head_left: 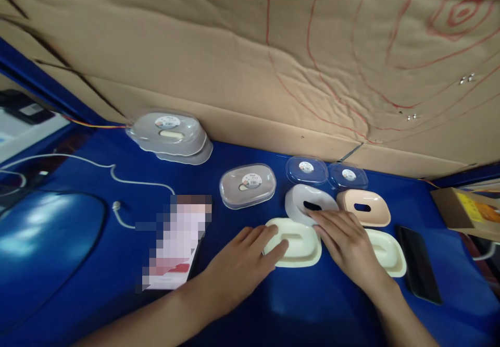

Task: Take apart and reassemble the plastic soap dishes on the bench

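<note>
My left hand lies over the left end of a cream oval tray with a raised middle; its thumb and fingers are spread on the rim. My right hand pinches the near right side of a pale grey oval box with a dark slot, which sits just behind that tray. Fingertips reach the slot. Beside it stands a similar peach box with a slot. A second cream tray is partly hidden by my right hand.
Clear lids with round labels lie behind the boxes. A lidded box and stacked clear covers stand leftward. A blurred-out phone, white cable, black phone and carton flank the work; cardboard walls the back.
</note>
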A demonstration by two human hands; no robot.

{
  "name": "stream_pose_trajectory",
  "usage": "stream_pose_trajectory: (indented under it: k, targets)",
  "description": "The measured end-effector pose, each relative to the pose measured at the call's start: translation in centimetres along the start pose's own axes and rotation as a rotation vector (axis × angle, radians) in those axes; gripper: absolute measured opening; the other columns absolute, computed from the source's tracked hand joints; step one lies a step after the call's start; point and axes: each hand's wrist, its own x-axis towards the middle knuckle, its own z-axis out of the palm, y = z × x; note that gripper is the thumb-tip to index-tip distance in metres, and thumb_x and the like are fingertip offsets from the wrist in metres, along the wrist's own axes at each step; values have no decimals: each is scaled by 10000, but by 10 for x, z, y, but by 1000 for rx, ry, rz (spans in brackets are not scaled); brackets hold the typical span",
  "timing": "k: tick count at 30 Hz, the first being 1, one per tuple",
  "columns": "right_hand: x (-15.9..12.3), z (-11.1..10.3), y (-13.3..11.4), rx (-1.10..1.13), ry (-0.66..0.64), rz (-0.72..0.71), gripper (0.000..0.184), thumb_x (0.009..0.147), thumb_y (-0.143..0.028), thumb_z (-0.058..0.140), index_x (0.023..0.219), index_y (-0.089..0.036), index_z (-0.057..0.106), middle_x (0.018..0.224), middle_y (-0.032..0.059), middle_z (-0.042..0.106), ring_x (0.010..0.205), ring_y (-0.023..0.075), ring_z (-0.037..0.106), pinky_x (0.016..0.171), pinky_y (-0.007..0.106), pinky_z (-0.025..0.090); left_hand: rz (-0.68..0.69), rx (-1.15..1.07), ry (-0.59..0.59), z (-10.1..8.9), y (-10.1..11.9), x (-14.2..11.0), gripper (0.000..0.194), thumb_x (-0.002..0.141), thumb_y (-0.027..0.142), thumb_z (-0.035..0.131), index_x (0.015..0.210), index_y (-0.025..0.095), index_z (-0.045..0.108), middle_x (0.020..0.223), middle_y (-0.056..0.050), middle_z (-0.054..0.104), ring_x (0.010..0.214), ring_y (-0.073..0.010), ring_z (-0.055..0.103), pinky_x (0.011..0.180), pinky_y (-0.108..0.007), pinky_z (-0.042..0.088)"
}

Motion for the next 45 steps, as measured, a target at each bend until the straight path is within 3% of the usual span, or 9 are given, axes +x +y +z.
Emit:
stream_pose_trajectory:
  k: [7,11,15,20,25,28,33,37,45]
  targets:
    - [-5,-8,-41,76,-200,-189,380,1059,-144,552,1424,-214,632,1211,77,780,1044,226,719,922,406,557,-81,-76,174,6,4,1,692,875,163,783,1485,219,460,1549,-246,507,1395,-427,567,1068,-571,550]
    - [-2,0,-47,104,-264,-215,366,1075,-204,534,1424,-232,642,1171,64,778,1098,228,724,970,404,587,-57,-100,121,10,1,1,880,855,143,802,1595,194,328,1662,-297,383,1542,-431,417,1151,-576,506]
    - [3,0,-30,187,-205,-190,380,1074,-290,572,1450,-259,617,1261,73,765,1175,234,717,1025,412,587,-72,-118,52,11,0,2,717,879,211,794,1509,130,463,1625,-308,441,1483,-429,504,1147,-552,520]
    - [26,15,7,-26,-18,113,509,1102,-247,452,1609,-229,430,1613,141,532,1507,310,489,1210,567,440,-90,-130,36,5,2,3,580,855,240,818,1378,135,592,1563,-281,516,1414,-416,569,1122,-539,539]
    - [41,34,23,-174,-92,136,556,1102,-241,434,1648,-185,352,1602,188,522,1508,355,466,1224,652,372,-104,-152,22,2,1,4,603,834,238,834,1382,167,594,1551,-238,536,1381,-396,591,1115,-533,542]
    - [34,29,22,-148,-96,118,488,1088,-341,533,1565,-252,490,1496,161,593,1405,353,546,1174,640,422,-105,-174,7,-1,1,3,635,825,216,838,1401,176,573,1553,-227,536,1387,-396,580,1114,-540,537]
    - [23,21,27,-84,-191,116,628,1039,-430,637,1614,-295,422,1669,149,413,1555,400,362,1193,673,401,-125,-265,-51,-5,1,1,736,807,155,836,1462,207,503,1568,-193,529,1387,-387,570,1140,-559,503]
    - [20,10,28,36,-184,187,595,1025,-465,662,1571,-323,474,1592,116,509,1464,346,498,1181,600,464,-180,-349,-37,-5,1,0,824,761,108,860,1470,247,462,1528,-150,552,1309,-372,607,1108,-560,521]
    - [-6,-12,-14,246,-269,127,663,1035,-447,651,1626,-360,362,1589,92,511,1440,292,527,1137,501,539,-305,-524,129,15,-3,-2,970,775,80,828,1541,320,285,1553,-139,502,1429,-393,538,1149,-627,505]
